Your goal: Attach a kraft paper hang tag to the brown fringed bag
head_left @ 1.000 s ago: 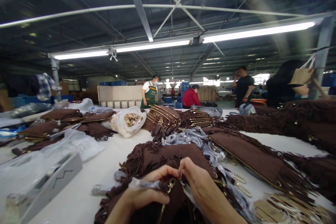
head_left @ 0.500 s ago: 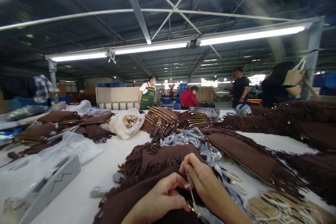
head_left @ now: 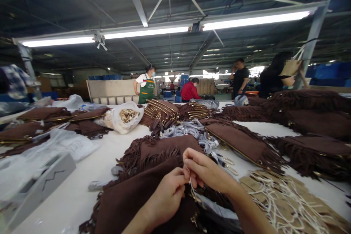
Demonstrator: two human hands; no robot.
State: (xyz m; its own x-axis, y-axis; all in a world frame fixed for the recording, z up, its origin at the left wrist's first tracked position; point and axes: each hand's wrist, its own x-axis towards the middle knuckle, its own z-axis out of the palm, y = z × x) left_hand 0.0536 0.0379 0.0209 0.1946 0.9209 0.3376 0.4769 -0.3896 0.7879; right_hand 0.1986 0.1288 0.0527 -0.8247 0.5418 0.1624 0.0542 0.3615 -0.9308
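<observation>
My left hand and my right hand meet at the fingertips over a brown suede fringed bag lying in front of me on the white table. Between the fingertips runs a thin white string, pinched by both hands. A small gold metal fitting hangs on the bag just below the hands. Under the right wrist lies a clear plastic wrapper. A second fringed bag lies just beyond the hands.
Brown paper tags with white strings lie at the right. More brown fringed bags cover the table, with a pile of strapped ones, a white bag of gold rings, plastic sheets and a grey box. Several people stand beyond.
The view has tilted down and the hands have shifted up the bag. The fingers left the gold clasp and wrapper and now pinch a white string between them.
</observation>
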